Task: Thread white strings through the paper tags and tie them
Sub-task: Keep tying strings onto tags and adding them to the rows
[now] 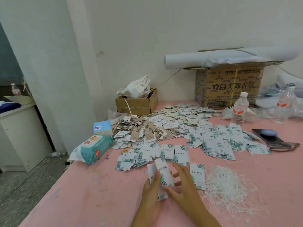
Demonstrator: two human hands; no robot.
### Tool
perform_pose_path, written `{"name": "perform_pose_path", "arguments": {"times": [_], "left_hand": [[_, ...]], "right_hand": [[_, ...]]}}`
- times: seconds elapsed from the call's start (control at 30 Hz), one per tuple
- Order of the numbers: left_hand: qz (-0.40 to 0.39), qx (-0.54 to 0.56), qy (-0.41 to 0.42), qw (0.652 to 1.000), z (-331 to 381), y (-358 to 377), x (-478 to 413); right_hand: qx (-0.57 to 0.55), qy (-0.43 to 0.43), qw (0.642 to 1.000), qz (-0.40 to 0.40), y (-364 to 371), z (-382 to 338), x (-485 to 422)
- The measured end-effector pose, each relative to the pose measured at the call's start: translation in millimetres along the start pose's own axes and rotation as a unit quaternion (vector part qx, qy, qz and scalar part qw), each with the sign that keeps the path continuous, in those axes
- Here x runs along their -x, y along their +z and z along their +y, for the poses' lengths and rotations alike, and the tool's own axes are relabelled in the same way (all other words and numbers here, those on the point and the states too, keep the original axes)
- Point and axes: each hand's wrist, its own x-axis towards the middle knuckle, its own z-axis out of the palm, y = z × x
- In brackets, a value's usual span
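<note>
Pink tabletop (98, 194) against a white wall serves as the work surface. Left hand (151, 187): fingers curl round a small stack of tags (164, 176), thumb across the front, near the tabletop's near edge. Right hand (182, 182): fingers spread and nearly straight, thumb tip touching the front tag's lower corner. Probable step: separating one tag for threading. Slide the front tag off with the thumb, keep the stack square, and turn the hole end upward; the hole is too small to see. White strings (229, 185) lie heaped just right of the hands. Loose tags (218, 145) cover the middle; strung tags (139, 130) lie toward the far left edge, near a small box (136, 104).
</note>
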Motion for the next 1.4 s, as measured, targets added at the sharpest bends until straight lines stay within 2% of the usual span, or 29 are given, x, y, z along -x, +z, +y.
{"name": "perform_pose_path", "arguments": {"times": [0.2,0.37,0.63,0.77,0.83,0.9,0.97,1.03,1.1,1.2,1.3,1.4], "left_hand": [[0.012,-0.041,0.015,0.999,-3,-3,-3],[0.039,-0.026,0.028,0.999,-6,-2,-9],[0.078,0.033,0.011,0.996,-6,-2,-12],[0.157,-0.119,0.062,0.979,-14,0,-17],[0.201,-0.126,0.085,0.968,-15,1,-18],[0.265,-0.085,0.101,0.955,-14,0,-16],[0.314,-0.051,0.129,0.939,-13,-3,-16],[0.338,-0.041,0.147,0.929,-14,-4,-16],[0.334,-0.034,0.153,0.929,-14,-4,-16],[0.299,-0.019,0.141,0.944,-14,-5,-16],[0.259,-0.035,0.123,0.957,-15,-5,-15],[0.239,-0.109,0.118,0.958,-16,-5,-14]], "right_hand": [[-0.04,0.039,0.997,-0.045,2,1,2],[-0.074,0.065,0.993,-0.058,2,7,1],[-0.1,0.061,0.993,-0.026,1,9,-1],[-0.097,0.034,0.995,-0.008,0,5,-2],[-0.062,0.019,0.997,0.047,0,3,-2],[0.022,0.021,0.995,0.094,-1,4,-2],[0.152,0.058,0.983,0.088,-2,9,-3],[0.318,0.088,0.943,0.037,3,14,-6],[0.394,0.085,0.915,-0.004,10,15,-9],[0.397,0.09,0.913,-0.032,14,12,-12],[0.372,0.076,0.925,-0.015,10,8,-10],[0.24,-0.007,0.969,0.058,5,-3,-3]]}}
